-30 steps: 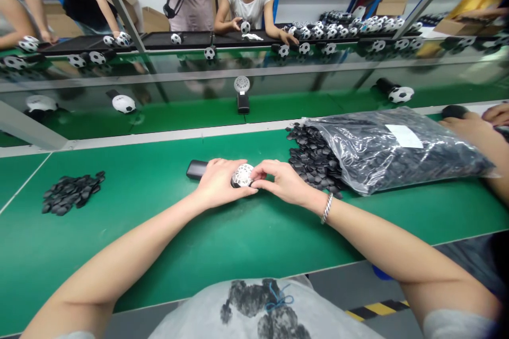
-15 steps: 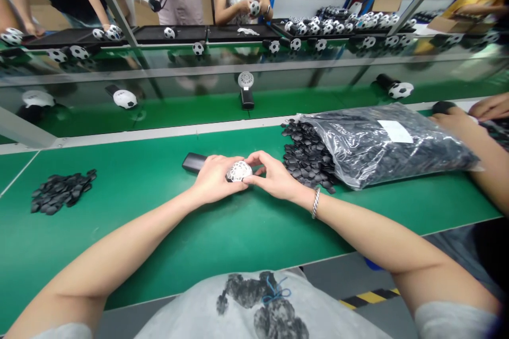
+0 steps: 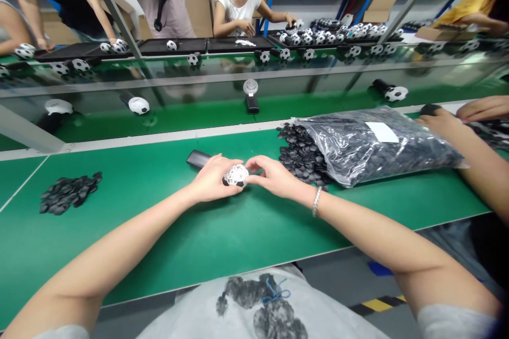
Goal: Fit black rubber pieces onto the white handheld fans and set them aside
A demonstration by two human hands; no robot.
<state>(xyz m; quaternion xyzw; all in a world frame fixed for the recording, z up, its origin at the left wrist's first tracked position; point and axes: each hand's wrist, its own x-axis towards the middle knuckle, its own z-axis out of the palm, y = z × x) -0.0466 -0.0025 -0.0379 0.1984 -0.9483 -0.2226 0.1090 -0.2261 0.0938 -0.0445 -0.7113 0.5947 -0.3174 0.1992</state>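
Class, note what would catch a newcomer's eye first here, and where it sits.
Probably the bulging clear bag of black pieces, right of centre on the green bench. Next, the rounded white head in the left hand, near the middle, the right hand beside it. A black pile lies far left.

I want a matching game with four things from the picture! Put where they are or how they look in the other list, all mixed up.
1. Bag
2. Small pile
3. Bracelet
4. Left hand

A. silver
B. around the black-and-white ball
C. see-through, with a white label
D. far left on the green table

Right pairs: 1-C, 2-D, 3-A, 4-B
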